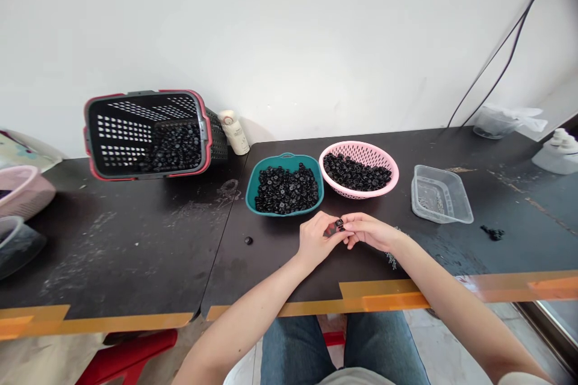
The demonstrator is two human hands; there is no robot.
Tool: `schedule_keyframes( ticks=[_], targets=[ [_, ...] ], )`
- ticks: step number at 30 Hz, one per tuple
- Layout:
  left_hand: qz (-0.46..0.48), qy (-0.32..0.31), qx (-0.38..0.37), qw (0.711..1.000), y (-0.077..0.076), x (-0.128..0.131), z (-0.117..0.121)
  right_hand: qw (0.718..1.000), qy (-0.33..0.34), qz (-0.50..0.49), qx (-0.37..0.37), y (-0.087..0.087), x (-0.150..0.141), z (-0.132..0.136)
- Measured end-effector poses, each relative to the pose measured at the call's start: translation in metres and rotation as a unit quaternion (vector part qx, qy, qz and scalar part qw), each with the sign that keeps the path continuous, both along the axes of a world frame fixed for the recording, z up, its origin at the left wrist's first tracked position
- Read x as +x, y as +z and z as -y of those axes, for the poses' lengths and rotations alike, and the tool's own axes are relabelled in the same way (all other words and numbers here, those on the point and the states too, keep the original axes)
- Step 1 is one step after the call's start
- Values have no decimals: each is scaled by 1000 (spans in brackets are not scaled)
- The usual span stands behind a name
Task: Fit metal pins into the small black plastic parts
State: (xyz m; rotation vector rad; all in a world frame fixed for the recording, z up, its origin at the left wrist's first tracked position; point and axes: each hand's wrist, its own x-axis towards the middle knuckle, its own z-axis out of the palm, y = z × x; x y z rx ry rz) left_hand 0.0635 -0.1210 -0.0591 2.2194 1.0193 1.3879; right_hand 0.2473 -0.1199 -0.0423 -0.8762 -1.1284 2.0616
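Both hands meet over the table, in front of two containers of black parts. My left hand pinches a small black plastic part between thumb and fingers. From the other side, my right hand closes its fingertips on the same part; its exact shape is too small to tell. Behind my left hand stands a teal basin heaped with black round parts. A pink perforated basket holding black cap-like pieces is just behind my right hand. One loose black round part lies left of my hands.
A clear plastic box with small metal pieces stands to the right, near a little pile of black parts. A dark basket with red edging lies tipped at the left, beside a white bottle. Orange tape lines the table edge.
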Motion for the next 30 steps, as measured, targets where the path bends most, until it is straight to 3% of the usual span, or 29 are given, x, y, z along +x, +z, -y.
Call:
schedule_keyframes(
  ticks=[5,11,25,30],
  targets=[
    [-18,-1,18,1000,0,0,-2,999,-33,2,-19,-4,-1,-2],
    [-14,-16,-28,999,5,0,-2,998,-66,-1,4,-5,-2,-4],
    [108,-37,-135,984,-2,2,-4,987,-125,-37,97,0,-6,-2],
    [110,-66,-134,983,-3,2,-4,989,-124,-35,77,-3,-7,-2]
  ],
)
